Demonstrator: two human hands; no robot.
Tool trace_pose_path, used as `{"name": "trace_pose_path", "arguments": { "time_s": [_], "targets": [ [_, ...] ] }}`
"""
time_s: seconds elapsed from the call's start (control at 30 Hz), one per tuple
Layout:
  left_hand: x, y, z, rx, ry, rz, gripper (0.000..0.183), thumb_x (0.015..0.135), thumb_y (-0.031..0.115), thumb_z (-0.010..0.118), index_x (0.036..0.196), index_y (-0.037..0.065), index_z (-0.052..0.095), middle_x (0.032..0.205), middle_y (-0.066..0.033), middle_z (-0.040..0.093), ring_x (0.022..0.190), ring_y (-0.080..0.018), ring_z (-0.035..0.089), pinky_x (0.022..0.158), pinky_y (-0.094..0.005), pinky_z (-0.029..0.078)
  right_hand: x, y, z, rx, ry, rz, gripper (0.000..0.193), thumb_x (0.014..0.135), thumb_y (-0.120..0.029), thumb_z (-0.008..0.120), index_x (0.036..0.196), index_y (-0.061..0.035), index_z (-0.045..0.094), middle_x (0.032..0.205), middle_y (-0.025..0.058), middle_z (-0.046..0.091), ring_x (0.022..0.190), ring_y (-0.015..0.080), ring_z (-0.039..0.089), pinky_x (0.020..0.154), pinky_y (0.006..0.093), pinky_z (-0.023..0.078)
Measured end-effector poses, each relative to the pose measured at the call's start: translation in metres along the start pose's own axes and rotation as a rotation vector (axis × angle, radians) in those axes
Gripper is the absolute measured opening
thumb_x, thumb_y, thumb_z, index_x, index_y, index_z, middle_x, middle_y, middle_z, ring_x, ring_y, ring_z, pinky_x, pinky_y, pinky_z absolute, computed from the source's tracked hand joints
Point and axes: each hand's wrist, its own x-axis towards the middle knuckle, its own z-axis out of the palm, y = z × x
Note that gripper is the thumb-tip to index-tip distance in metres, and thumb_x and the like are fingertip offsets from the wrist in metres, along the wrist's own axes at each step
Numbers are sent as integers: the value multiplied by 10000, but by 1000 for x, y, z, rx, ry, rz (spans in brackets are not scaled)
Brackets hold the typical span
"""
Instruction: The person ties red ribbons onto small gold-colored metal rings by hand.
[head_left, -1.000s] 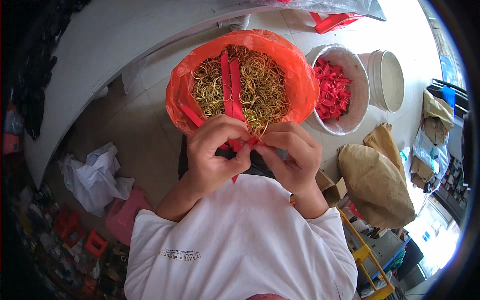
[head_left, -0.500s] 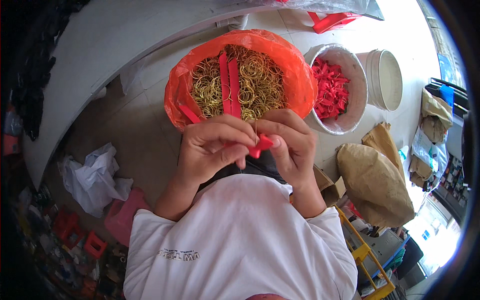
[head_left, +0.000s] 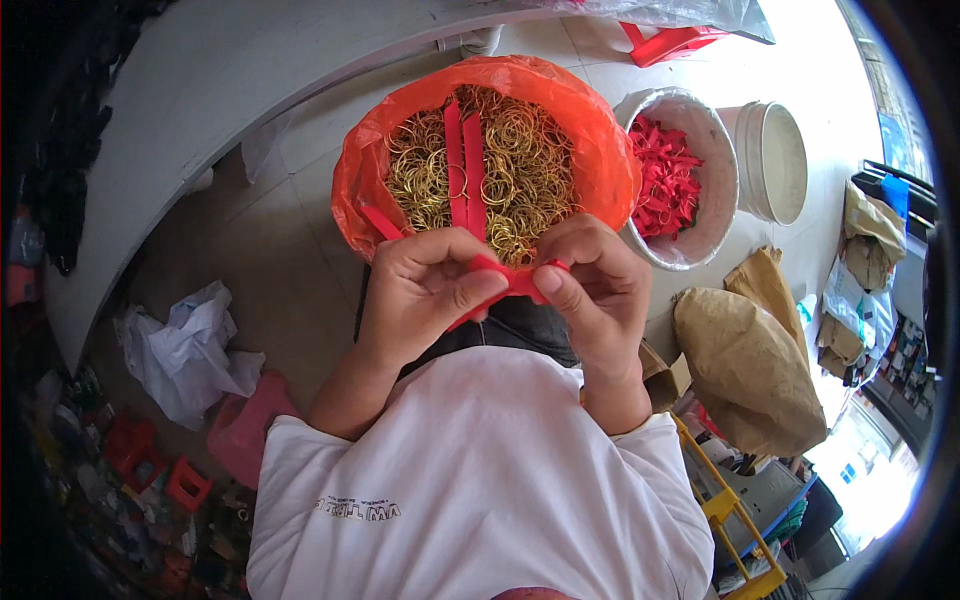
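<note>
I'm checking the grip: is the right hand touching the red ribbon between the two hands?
Touching. The head view shows the right hand pinching the red ribbon near its right end, with no visible gap.

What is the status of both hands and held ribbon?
Left hand, right hand: both pinching. Red ribbon: held between them. Gold rings beyond; no obstruction seen.

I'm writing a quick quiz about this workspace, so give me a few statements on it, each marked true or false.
1. The left hand and the right hand both grip a red ribbon piece. True.
2. Red strips lie across gold rings. True.
3. The plastic bag around the rings is blue. False: it is orange-red.
4. The white bucket beside that bag holds gold rings. False: it holds red pieces.
</note>
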Motion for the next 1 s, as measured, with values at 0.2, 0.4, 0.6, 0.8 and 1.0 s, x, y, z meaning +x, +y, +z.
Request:
{"name": "trace_pose_path", "arguments": {
  "time_s": [0.2, 0.4, 0.6, 0.8, 1.0],
  "targets": [
    [0, 7, 4, 165, 58, -94, 119, 770, 2, 677, 866, -19, 609, 764, -30, 607, 673, -69, 569, 582, -206, 474, -1, 3, 1, -31, 48, -42, 143, 762, -63, 686, 736, 8, 565, 759, 55, 576, 667, 109, 521, 552, 235, 396],
    [2, 6, -1, 387, -20, 109, 142, 707, -12, 710, 821, -3, 626, 756, -52, 618, 648, -96, 586, 563, -239, 471, -8, -4, 5, 334, 10, 273, 128, 819, -75, 648, 792, 11, 557, 724, 26, 576, 589, 54, 514, 515, 181, 408],
    [3, 4, 10, 905, 92, 490, 176, 650, 33, 750, 758, 7, 613, 688, -73, 595, 589, -167, 573, 529, -260, 447, -15, -4, 19, 396, 169, 308, 107, 826, -63, 637, 816, 10, 559, 720, 21, 573, 589, 50, 516, 498, 184, 404],
    [1, 9, 9, 679, 36, 279, 141, 737, 82, 710, 730, -7, 601, 666, -70, 585, 560, -152, 541, 518, -268, 422, -14, 1, 10, -173, 135, -68, 104, 764, -17, 672, 765, 23, 575, 742, 68, 585, 634, 116, 544, 528, 231, 410],
    [0, 15, 4, 527, -47, 199, 165, 801, 82, 640, 679, -18, 591, 599, -61, 554, 531, -135, 512, 507, -260, 389, -12, -6, 3, 103, 49, -14, 115, 738, -11, 686, 754, 32, 580, 755, 103, 600, 691, 153, 575, 609, 264, 440]
  ]
}}
